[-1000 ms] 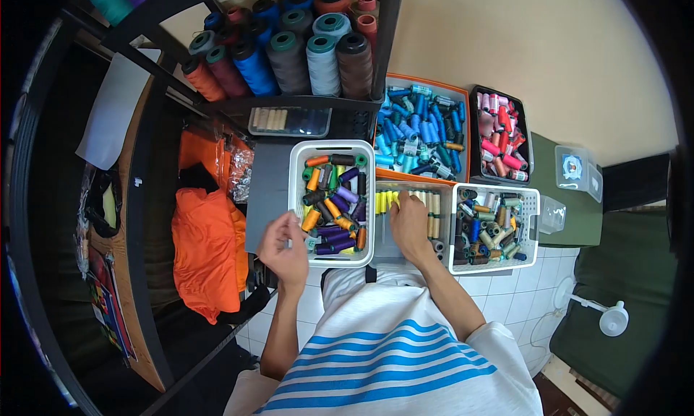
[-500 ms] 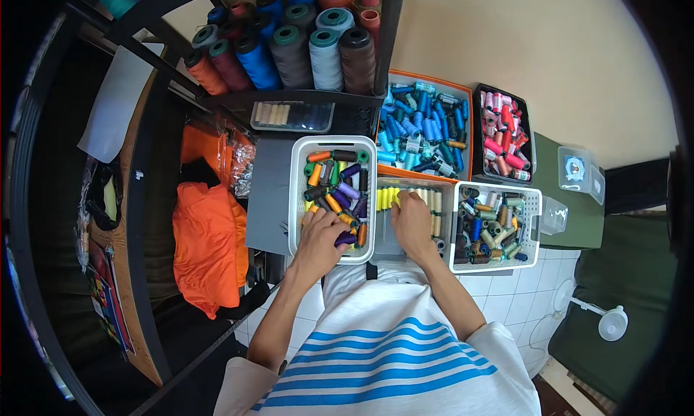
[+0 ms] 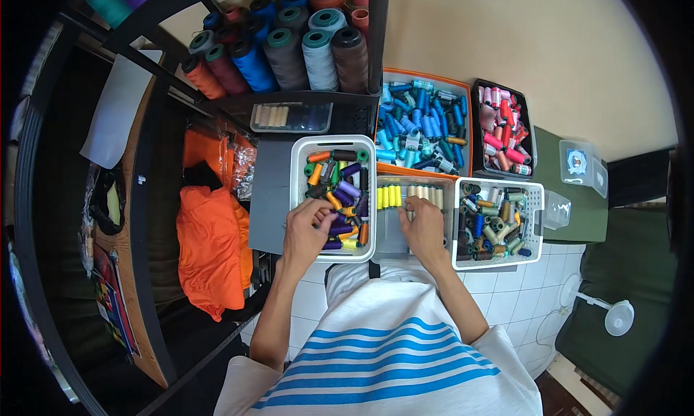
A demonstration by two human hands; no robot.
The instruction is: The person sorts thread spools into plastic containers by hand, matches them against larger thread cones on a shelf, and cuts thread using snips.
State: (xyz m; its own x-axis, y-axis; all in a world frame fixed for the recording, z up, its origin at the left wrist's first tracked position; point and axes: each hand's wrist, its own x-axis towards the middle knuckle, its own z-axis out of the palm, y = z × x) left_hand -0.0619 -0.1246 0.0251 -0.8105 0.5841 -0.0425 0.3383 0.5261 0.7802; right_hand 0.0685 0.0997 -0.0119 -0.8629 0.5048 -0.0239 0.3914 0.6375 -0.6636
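My left hand (image 3: 306, 224) reaches into a white basket (image 3: 296, 192) of mixed thread spools. Its fingers are bent together beside a dark purple spool (image 3: 338, 229); what they pinch, if anything, is hidden. Over a clear plastic box (image 3: 390, 237) to the right, my right hand (image 3: 423, 226) has its fingers curled down at the row of cream spools (image 3: 434, 195). Whatever lies between those fingertips cannot be made out. A row of yellow spools (image 3: 389, 196) stands in the same box, left of the right hand.
Right of the clear box stands a white basket (image 3: 536, 221) of green, brown and grey spools. Behind are an orange-rimmed box (image 3: 468, 123) of blue spools and a black bin (image 3: 533, 145) of pink and red ones. A black shelf (image 3: 318, 101) holds large thread cones at upper left.
My right hand has moved right and slightly down, from the yellow spools to the cream ones. My left hand has shifted slightly up and left, uncovering a yellow spool near the basket's front.
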